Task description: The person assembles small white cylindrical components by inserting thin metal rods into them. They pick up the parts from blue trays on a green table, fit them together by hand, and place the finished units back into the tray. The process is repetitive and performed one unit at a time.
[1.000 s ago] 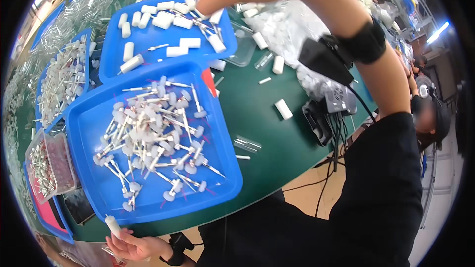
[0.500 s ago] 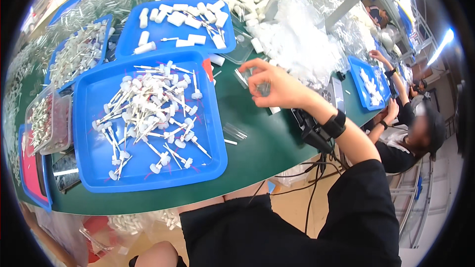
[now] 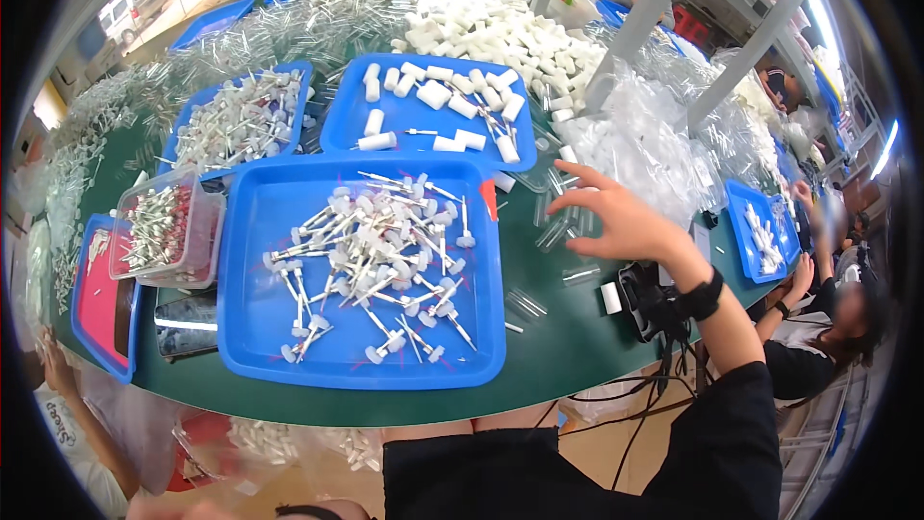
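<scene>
My right hand (image 3: 621, 217) reaches over the green table with its thumb and fingers spread apart. Just beside its fingertips lie several short clear tubes (image 3: 553, 231), and a few more clear tubes (image 3: 526, 304) rest nearer the front edge. Left of the hand, a large blue tray (image 3: 252, 327) carries a loose heap of thin white sticks with pale round heads (image 3: 375, 241). A blurred patch of skin (image 3: 183, 510) at the lower edge may be my left hand; its fingers cannot be made out.
Behind stands a blue tray (image 3: 337, 130) with white cylinders. A clear tub (image 3: 154, 241) of small sticks and a phone (image 3: 188, 325) sit at left. A black device with cables (image 3: 647, 299) lies right of the tubes. Co-workers (image 3: 818, 327) sit at right and left.
My right hand's fingers have spread; the clear tubes it was holding now lie loose by its fingertips. The whole view has shifted, so the table sits further right and lower.
</scene>
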### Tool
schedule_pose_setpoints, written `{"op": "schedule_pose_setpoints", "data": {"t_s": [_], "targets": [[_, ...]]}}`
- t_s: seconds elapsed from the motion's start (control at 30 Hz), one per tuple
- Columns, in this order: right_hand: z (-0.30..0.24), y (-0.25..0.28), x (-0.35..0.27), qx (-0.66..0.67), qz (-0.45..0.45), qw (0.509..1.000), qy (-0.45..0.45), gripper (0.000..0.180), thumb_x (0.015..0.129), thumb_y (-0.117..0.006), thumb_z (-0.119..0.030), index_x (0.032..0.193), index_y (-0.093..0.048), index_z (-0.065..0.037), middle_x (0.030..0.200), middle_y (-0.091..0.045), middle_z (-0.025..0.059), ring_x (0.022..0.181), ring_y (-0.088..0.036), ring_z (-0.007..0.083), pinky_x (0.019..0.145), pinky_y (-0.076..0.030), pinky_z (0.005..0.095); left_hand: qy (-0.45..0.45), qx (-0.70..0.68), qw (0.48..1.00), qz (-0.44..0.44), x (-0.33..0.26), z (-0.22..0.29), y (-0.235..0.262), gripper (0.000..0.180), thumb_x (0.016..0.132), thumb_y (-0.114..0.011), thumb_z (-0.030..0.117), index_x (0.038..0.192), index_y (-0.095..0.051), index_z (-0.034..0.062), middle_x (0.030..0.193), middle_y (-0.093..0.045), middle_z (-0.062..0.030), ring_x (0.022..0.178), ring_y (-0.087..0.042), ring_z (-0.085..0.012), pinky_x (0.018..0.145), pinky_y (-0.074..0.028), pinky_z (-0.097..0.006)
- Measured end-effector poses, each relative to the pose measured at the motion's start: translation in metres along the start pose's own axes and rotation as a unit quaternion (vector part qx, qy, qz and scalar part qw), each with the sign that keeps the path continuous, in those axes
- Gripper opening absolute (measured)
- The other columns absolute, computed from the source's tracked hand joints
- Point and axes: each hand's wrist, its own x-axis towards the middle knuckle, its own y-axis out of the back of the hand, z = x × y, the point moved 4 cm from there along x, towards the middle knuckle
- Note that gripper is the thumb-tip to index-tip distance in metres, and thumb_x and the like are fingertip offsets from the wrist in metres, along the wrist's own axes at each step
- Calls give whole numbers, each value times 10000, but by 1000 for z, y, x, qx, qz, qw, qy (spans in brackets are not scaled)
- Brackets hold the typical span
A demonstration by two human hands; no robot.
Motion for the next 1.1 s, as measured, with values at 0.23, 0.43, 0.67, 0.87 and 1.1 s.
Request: {"op": "schedule_pose_setpoints", "data": {"t_s": [0.23,0.43,0.67,0.87,1.1], "targets": [[-72,40,46,-59,6,998,3,329,700,-652,-294,965,-626,-101,1039,-597,115,962,-576,304,802,-464,379,95,217,957,165,-87,91,80,341,815,-619,166,1097,-434,117,790,-549,-31,613,-495,-185,589,-401,-340],[-67,39,247,-26,196,978,-69,463,612,-663,-354,961,-646,-49,901,-650,170,886,-621,342,795,-490,402,132,294,938,127,-101,114,121,298,810,-650,233,1009,-452,133,753,-574,-14,616,-504,-192,579,-400,-362],[-47,-21,416,-32,74,997,-13,901,513,-797,-359,1291,-413,-115,1315,-403,190,1163,-448,363,959,-392,436,162,212,961,72,-73,103,122,151,813,-664,214,920,-593,134,761,-654,-20,594,-546,-147,592,-458,-279],[-60,-60,450,-41,-145,987,-62,1103,480,-792,-313,1419,-213,-277,1465,-159,186,1267,-341,384,973,-377,460,102,216,958,158,-84,116,129,50,853,-598,189,830,-594,145,697,-652,-21,556,-526,-138,539,-430,-274],[-49,-72,482,-138,-27,989,-38,724,597,-607,-95,1270,-408,-272,1297,-326,147,1046,-533,358,805,-482,426,71,226,957,166,-80,113,133,40,843,-607,175,831,-595,139,695,-652,-32,562,-522,-136,540,-434,-280]]}}
